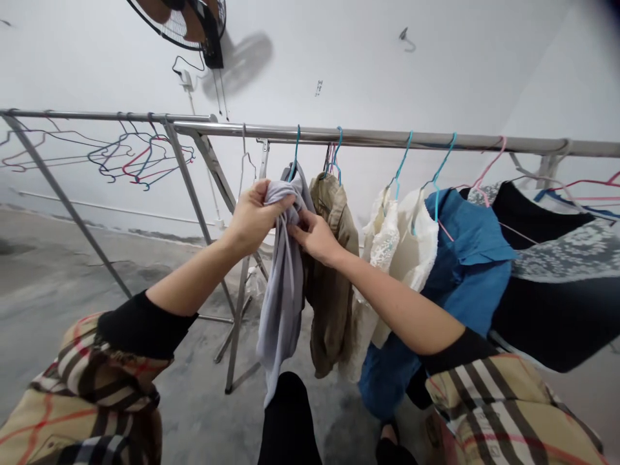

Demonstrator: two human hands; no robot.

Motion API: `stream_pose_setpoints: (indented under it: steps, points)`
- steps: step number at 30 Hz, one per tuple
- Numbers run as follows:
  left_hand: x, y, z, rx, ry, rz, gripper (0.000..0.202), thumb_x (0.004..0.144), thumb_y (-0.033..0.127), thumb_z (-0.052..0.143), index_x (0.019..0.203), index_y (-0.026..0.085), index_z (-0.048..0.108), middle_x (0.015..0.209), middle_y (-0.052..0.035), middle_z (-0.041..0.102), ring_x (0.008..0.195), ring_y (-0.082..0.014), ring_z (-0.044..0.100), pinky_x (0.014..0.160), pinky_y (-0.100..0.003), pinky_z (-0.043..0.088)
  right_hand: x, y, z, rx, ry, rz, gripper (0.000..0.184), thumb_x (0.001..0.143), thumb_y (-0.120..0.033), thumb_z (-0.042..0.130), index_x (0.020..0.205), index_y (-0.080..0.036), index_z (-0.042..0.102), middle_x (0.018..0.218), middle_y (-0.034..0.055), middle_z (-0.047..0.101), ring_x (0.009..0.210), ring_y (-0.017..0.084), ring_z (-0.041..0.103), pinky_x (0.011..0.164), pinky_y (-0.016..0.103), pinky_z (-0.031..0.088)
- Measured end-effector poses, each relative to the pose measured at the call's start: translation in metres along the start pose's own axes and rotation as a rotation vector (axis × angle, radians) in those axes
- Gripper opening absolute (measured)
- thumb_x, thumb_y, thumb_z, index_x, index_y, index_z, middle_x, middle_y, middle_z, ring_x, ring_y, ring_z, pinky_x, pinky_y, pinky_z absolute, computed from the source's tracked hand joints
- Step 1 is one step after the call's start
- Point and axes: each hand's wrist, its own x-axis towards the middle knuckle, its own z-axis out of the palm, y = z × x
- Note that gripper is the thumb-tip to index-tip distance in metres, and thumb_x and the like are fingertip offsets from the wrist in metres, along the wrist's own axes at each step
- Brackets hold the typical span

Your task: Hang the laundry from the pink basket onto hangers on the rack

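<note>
A light grey garment (283,290) hangs from a teal hanger (297,145) on the metal rail. At its top, my left hand (254,216) is closed on the bunched cloth, thumb over a fold. My right hand (314,237) pinches the same garment a little lower, on its right side. Some of the right fingertips are hidden behind cloth. Just right of the grey garment hangs an olive-brown shirt (334,278) on a blue hanger (340,152), close behind my right hand.
Farther right along the rail (378,135) hang a cream lace top (419,236), a blue garment (465,258) and a black-and-grey patterned one (562,258). Bare hangers (140,155) hang on a second rack at left. A fan (194,26) is mounted on the wall.
</note>
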Motion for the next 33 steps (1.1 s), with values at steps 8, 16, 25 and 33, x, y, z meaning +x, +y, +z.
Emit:
stream_pose_setpoints:
  steps: [8, 16, 25, 33]
  points:
    - [-0.024, -0.029, -0.012, 0.783, -0.107, 0.634, 0.014, 0.084, 0.021, 0.048, 0.081, 0.022, 0.062, 0.09, -0.0042, 0.065, 0.076, -0.0137, 0.059, 0.059, -0.022, 0.04, -0.011, 0.009, 0.01, 0.115, 0.089, -0.019, 0.025, 0.083, -0.041, 0.061, 0.093, -0.02, 0.055, 0.08, 0.0003, 0.057, 0.076, 0.016, 0.053, 0.066, 0.027, 0.046]
    - [-0.026, -0.041, -0.018, 0.765, -0.143, 0.655, 0.02, 0.088, 0.022, 0.048, 0.081, 0.022, 0.066, 0.09, -0.0055, 0.069, 0.071, -0.0121, 0.06, 0.057, -0.021, 0.04, -0.017, 0.008, 0.01, 0.312, 0.046, 0.148, 0.043, 0.076, -0.057, 0.068, 0.091, -0.022, 0.049, 0.077, -0.0029, 0.052, 0.063, 0.011, 0.048, 0.055, 0.024, 0.046]
    - [-0.02, -0.013, -0.007, -0.054, -0.119, -0.156, 0.031, 0.065, 0.037, 0.077, 0.083, 0.016, 0.061, 0.069, 0.002, 0.057, 0.052, -0.0075, 0.046, 0.043, -0.018, 0.038, -0.019, 0.0, 0.008, 0.232, 0.032, 0.116, 0.031, 0.082, -0.049, 0.064, 0.084, -0.022, 0.047, 0.071, -0.0026, 0.047, 0.062, 0.012, 0.044, 0.054, 0.024, 0.041]
    - [-0.011, 0.003, -0.02, -0.055, -0.215, -0.301, 0.033, 0.06, 0.044, 0.081, 0.068, 0.015, 0.065, 0.055, 0.0035, 0.053, 0.046, -0.0059, 0.042, 0.044, -0.019, 0.032, -0.019, 0.003, 0.004, 0.195, 0.038, 0.121, 0.021, 0.085, -0.039, 0.058, 0.083, -0.022, 0.046, 0.073, -0.0031, 0.048, 0.064, 0.011, 0.046, 0.057, 0.023, 0.041]
